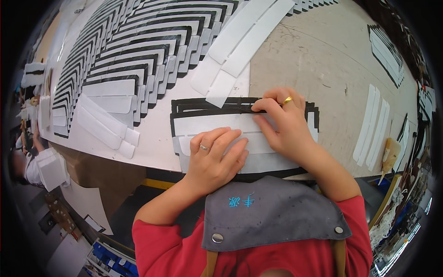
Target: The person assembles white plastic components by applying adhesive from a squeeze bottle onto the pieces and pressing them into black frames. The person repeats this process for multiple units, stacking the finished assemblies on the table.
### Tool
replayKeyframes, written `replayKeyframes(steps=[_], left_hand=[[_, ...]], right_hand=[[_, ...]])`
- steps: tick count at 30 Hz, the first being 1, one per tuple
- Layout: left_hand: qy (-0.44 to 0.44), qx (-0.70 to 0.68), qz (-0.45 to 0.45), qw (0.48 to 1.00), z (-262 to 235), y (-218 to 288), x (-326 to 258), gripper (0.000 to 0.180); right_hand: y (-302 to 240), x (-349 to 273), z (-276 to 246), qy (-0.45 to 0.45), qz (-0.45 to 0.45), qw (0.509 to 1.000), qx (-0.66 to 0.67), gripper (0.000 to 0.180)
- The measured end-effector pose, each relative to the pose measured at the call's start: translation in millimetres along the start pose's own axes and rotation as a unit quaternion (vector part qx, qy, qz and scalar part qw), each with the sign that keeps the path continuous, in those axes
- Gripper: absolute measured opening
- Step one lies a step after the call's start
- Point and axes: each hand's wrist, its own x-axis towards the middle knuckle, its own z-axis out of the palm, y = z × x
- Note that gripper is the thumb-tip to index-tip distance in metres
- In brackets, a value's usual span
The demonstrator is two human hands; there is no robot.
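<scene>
Resting near the worktop's front edge, the grey fabric apron flap (pixel 277 207) sits just beside the stack; a lean forward could catch the lowest layer and drag it askew.

The left hand (pixel 218 154) lies half-spread, fingers loosely bent, palm down on the flat white panel with black edging (pixel 203 122), which tops a small stack at the near edge of the worktop (pixel 323 60). It presses and grasps nothing. Uneven pressure here could skew the panel over the layers beneath, whose black borders already show out of line at the far side.

The right hand (pixel 288 124) is bent, thumb and forefinger nearly together at the panel's far black border; whether an edge is caught between them cannot be told. Picking up two borders at once, or pulling off-line, could crease or misalign the edging.

Beyond, the long white slotted strips (pixel 251 37) lie diagonally, the lower end reaching the stack's far border; a careless knock could push them onto it. To the right, a yellowish nozzled bottle (pixel 391 152) stands close to loose white strips (pixel 369 124); any leak could stain them. Farther left, overlapping rows of black-edged white panels (pixel 152 55) could slide out of order if bumped.
</scene>
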Motion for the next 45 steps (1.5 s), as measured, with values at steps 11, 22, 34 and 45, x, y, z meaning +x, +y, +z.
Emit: replayKeyframes(steps=[11, 22, 34, 45], left_hand=[[-0.007, -0.037, -0.032, 0.999, -3, -3, 2, 0.029], [-0.061, -0.057, -0.017, 0.996, -3, -2, 6, 0.030], [-0.119, 0.045, -0.160, 0.979, -32, -22, -35, 0.046], [-0.097, -0.019, -0.191, 0.977, -36, -28, -38, 0.040]], right_hand=[[5, -14, -9, -0.070, 0.074, 0.991, 0.090, 0.013], [-1, -17, -8, -0.059, 0.023, 0.998, -0.024, 0.019], [-16, -27, -3, -0.174, -0.048, 0.975, -0.130, 0.050], [40, -91, -76, -0.069, 0.135, 0.952, -0.265, 0.047]])
